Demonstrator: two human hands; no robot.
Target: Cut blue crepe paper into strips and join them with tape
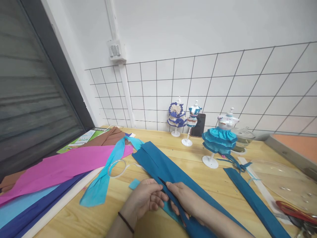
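My right hand (184, 198) is closed around a dark, slim, pointed tool (162, 181); its tip shows past the thumb, but its kind is unclear. A narrow teal paper strip runs beneath that hand. Close by on the left, my left hand (151, 195) has its thumb and fingers curled together; whatever lies in the pinch is too small to make out. Under and behind both hands, a long teal crepe paper sheet (170, 165) stretches diagonally across the table. Beside my left hand lies a small light-blue paper scrap (134, 184).
A tape roll (117, 168) rests on a turquoise paper strip (99, 185), near stacked pink paper (74, 165). Small dress forms stand behind, one in a teal ruffled skirt (219, 140). At right are a teal strip (257, 201), red-handled scissors (294, 211) and a clear plate (282, 181).
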